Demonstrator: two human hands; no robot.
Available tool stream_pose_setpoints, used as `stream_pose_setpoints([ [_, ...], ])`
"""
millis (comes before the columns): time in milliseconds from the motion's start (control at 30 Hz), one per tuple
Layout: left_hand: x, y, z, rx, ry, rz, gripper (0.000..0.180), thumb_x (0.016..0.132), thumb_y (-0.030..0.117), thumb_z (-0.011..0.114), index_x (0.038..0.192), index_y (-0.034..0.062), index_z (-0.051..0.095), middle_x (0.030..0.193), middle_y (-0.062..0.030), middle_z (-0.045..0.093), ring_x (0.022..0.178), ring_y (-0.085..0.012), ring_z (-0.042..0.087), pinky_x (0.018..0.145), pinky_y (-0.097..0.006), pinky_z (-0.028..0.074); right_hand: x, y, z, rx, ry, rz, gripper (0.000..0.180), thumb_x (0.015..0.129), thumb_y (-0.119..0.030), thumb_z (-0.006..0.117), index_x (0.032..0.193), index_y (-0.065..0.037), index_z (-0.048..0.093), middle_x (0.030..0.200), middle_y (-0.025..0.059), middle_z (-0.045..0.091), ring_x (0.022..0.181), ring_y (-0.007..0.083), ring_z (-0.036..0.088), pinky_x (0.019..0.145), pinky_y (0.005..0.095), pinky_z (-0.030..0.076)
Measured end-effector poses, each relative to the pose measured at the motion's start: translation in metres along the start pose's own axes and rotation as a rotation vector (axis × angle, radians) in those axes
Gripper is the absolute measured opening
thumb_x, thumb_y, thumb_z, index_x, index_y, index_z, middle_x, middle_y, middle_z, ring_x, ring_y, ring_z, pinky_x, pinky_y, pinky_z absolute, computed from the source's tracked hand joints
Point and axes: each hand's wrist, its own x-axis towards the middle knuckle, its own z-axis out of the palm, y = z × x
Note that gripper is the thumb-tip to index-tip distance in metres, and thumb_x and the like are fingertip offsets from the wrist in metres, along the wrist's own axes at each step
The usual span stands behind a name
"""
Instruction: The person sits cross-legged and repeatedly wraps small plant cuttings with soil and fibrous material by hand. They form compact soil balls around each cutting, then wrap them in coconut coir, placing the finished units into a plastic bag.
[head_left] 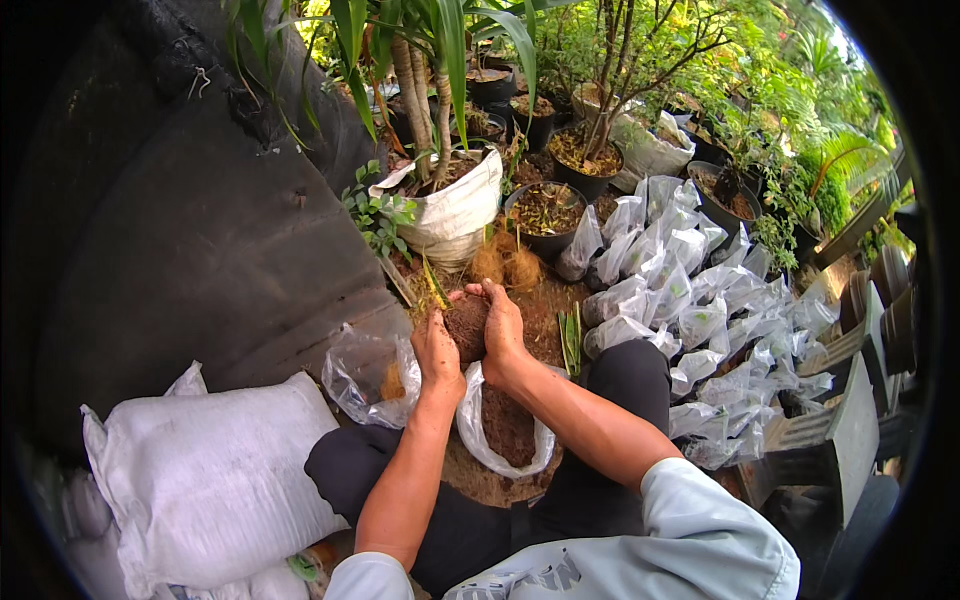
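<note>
Between my two cupped palms sits a ball of dark brown soil (465,328). My left hand (436,350) presses it from the left, and my right hand (503,335) wraps it from the right. A yellow-edged green leaf (435,286) stands up at the ball's upper left. Just below my hands, an open clear plastic bag holds loose soil (510,428). Left of my left wrist lies crumpled clear plastic (350,370) with a brown fibrous lump (392,382) by it. Beyond my fingers rest brown fibrous balls (520,268) with small shoots.
Several clear bags of soil (690,300) crowd the right side. Long green leaves (570,338) lie before them. A white sack planter (455,215) and black pots (545,215) stand behind. A full white sack (220,480) fills the lower left, near a black sheet (180,280).
</note>
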Motion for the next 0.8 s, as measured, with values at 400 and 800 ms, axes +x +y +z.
stream_pose_setpoints([
  [400, 0.002, 0.012, 0.002, 0.044, 0.049, 0.025, 0.027, 0.102, 0.025, 0.053, 0.117, 0.0049, 0.063, 0.113, -0.0052, 0.065, 0.102, -0.0166, 0.064, 0.089, -0.034, 0.052, 0.013, 0.002, -0.008, -0.241, -0.152, -0.151, 0.024, 0.099, -0.022, 0.057, 0.101, -0.002, 0.07, 0.094, 0.0052, 0.069, 0.084, 0.0131, 0.063, 0.078, 0.0299, 0.051],
  [800, -0.005, 0.01, -0.008, -0.033, 0.075, -0.158, 0.028, 0.101, 0.023, 0.05, 0.111, 0.0019, 0.064, 0.105, -0.0105, 0.068, 0.091, -0.0234, 0.068, 0.085, -0.039, 0.057, 0.018, 0.014, -0.028, -0.815, -0.267, -0.292, 0.051, 0.106, -0.038, 0.037, 0.124, 0.001, 0.064, 0.114, 0.0133, 0.068, 0.105, 0.022, 0.06, 0.098, 0.0343, 0.044],
])
